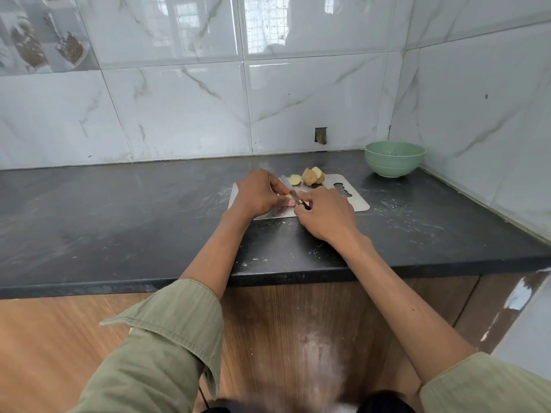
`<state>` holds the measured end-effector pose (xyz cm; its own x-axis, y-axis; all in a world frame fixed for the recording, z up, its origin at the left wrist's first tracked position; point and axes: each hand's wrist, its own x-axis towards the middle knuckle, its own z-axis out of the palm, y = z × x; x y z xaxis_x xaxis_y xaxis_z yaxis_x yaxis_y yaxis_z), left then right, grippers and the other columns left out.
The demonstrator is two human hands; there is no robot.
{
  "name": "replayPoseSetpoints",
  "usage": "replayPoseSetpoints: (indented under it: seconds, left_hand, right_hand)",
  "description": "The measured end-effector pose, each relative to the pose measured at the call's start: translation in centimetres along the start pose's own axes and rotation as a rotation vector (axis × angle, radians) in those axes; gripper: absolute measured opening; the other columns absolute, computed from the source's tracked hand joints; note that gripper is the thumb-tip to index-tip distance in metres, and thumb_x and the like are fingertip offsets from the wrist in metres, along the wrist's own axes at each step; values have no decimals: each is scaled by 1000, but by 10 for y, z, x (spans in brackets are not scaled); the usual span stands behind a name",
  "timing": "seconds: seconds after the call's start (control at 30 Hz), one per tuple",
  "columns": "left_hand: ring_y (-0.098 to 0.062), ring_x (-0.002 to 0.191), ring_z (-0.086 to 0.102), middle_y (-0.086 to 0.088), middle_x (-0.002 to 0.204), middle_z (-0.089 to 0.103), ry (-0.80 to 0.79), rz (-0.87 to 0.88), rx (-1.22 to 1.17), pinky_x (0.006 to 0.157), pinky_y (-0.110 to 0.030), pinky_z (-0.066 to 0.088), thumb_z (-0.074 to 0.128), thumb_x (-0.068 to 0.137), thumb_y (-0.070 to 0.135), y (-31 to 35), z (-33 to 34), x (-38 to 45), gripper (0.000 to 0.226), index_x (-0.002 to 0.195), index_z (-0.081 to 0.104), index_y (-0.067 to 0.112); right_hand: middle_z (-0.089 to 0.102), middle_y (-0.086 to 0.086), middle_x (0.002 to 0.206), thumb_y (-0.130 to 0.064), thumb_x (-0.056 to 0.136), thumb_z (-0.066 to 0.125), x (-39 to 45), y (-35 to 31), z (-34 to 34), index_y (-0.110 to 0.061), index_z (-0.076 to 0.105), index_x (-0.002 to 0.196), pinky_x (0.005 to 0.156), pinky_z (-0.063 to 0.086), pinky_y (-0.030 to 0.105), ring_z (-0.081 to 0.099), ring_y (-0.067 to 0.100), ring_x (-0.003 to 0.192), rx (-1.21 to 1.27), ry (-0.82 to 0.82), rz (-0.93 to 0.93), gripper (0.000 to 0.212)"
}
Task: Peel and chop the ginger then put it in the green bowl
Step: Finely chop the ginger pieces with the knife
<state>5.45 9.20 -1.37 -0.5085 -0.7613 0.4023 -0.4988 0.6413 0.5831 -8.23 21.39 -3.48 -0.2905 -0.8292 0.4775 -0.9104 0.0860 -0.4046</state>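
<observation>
Left hand: my left hand (258, 192) rests on the left part of the board, fingers curled down and pinching a small ginger piece (288, 199) against the metal.
Right hand: my right hand (323, 214) sits just right of the left one, fingers curled round the knife (290, 192) handle, which my hand hides almost wholly; my forefinger stretches toward the board's handle cut-out.
Knife: its thin blade runs from my right hand away to the far left, crossing above the held piece and passing between my two hands; I cannot tell whether the edge touches the ginger.
Held ginger: only a pale end shows between my fingertips, near the middle of the board.
Other ginger: more ginger chunks (308, 176) lie at the far edge of the board, one pale cut piece to the left and two rounder ones, partly brown-skinned, touching each other just right of it.
Cutting board: the steel cutting board (356, 201) lies flat on the counter, its cut-out handle at the right end.
Green bowl: the green bowl (394, 158) stands upright in the far right corner, well apart from the board; its inside is not clear enough to judge.
Counter: the dark stone counter (119, 222) shows pale smears and flecks around the board.
Sleeves: my olive sleeves (167, 338) are rolled back, forearms bare.
</observation>
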Motion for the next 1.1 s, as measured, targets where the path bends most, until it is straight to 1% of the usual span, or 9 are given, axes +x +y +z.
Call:
replayPoseSetpoints:
  seconds: [0.23, 0.4, 0.53, 0.67, 0.73, 0.83, 0.9, 0.97, 1.1]
  left_hand:
    - [18, 61, 59, 11, 71, 72, -10, 17, 8, 59, -3, 42, 97, 68, 25, 1, 0, 0, 22, 84, 84, 19]
    - [18, 59, 59, 8, 74, 75, -1, 10, 9, 56, -3, 40, 97, 67, 25, 0, 1, 1, 23, 86, 84, 19]
    - [19, 61, 57, 10, 74, 73, -30, 23, 1, 56, -3, 38, 95, 70, 22, 0, -2, 1, 24, 91, 84, 16]
    - [19, 60, 57, 5, 81, 76, -33, 24, 12, 55, -3, 37, 94, 73, 19, -2, -2, 2, 25, 95, 84, 15]
    - [15, 60, 60, 6, 77, 75, -31, 25, 4, 58, -7, 40, 95, 71, 19, -4, -2, 4, 25, 93, 84, 14]
    - [6, 64, 66, 8, 75, 77, -17, 0, -7, 69, -26, 56, 99, 65, 24, -7, -2, 5, 26, 85, 85, 17]
    - [-1, 67, 69, 9, 73, 77, -10, -13, -9, 71, -28, 58, 100, 62, 28, -8, -2, 5, 26, 81, 84, 19]
    - [2, 64, 66, 7, 73, 77, -14, -10, -7, 67, -23, 54, 99, 62, 28, -8, -2, 6, 26, 82, 85, 18]
    - [10, 55, 58, 5, 71, 75, -28, 4, -13, 55, -7, 40, 98, 66, 21, -9, -1, 7, 24, 85, 84, 13]
  right_hand:
    - [64, 9, 102, -40, 96, 53, 4, -8, -2, -23, 73, 106, 74, 37, 37, 59, 36, 103, -82, -51, -3, 29]
    - [58, 6, 94, -39, 99, 54, 10, -10, -6, -25, 76, 108, 75, 38, 36, 60, 36, 106, -77, -142, -1, 28]
    - [66, 9, 116, -42, 95, 53, 5, -7, -2, -30, 73, 122, 76, 38, 37, 59, 37, 110, -48, -93, 19, 35]
    - [68, 6, 105, -38, 94, 53, 1, -7, -2, -32, 75, 117, 73, 36, 36, 60, 35, 106, -37, -56, 14, 32]
    - [66, 5, 94, -36, 93, 53, -2, -6, -3, -32, 76, 112, 71, 38, 36, 60, 35, 101, -24, -33, 9, 31]
    - [67, 7, 91, -35, 92, 52, -4, -4, -4, -32, 77, 108, 69, 39, 36, 59, 35, 99, -7, -22, -4, 29]
    - [64, 5, 88, -35, 93, 53, -5, -5, -5, -33, 77, 107, 69, 37, 36, 58, 34, 99, -3, -21, -11, 28]
    - [60, 4, 85, -34, 93, 54, -6, -6, -6, -34, 77, 109, 69, 36, 35, 58, 34, 99, 1, -16, -15, 28]
    - [69, 9, 99, -34, 95, 53, -7, -8, -7, -35, 74, 120, 71, 37, 35, 59, 34, 105, -18, -6, -28, 32]
